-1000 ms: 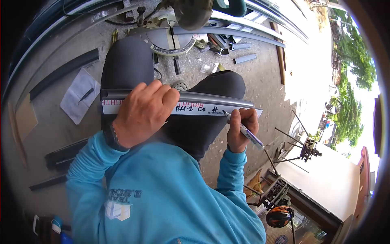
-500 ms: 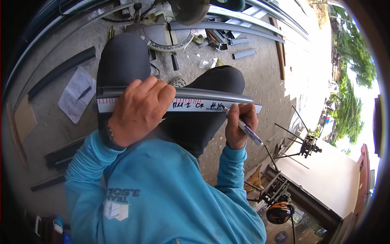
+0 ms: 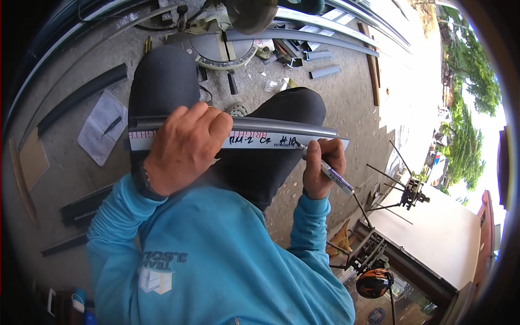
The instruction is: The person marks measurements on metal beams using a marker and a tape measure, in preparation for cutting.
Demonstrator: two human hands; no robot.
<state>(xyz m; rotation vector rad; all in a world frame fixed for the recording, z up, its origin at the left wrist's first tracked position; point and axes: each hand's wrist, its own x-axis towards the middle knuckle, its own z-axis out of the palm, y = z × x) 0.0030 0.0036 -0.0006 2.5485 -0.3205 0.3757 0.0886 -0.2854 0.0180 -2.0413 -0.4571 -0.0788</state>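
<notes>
A grey aluminum profile [image 3: 292, 128] lies across my thighs, its white label strip printed with red lettering and handwritten "RM-2 CR #18" in black. My left hand [image 3: 187, 149] is closed around the profile left of the writing, hiding part of the strip. In my right hand [image 3: 324, 167] a white marker pen [image 3: 337, 177] is pinched, its tip at the strip just right of the last handwritten character. The pen's back end points down and to the right.
Beyond my knees a miter saw [image 3: 208, 47] stands on the concrete floor, with profile offcuts [image 3: 325, 71] beside it. Left lies a paper sheet [image 3: 104, 127] with a dark object on it. Metal stands [image 3: 374, 252] and orange-black headgear [image 3: 374, 283] are at lower right.
The last handwritten character now reads as an 8. My right hand and the marker have shifted slightly right and down, while my left hand stays on the profile.
</notes>
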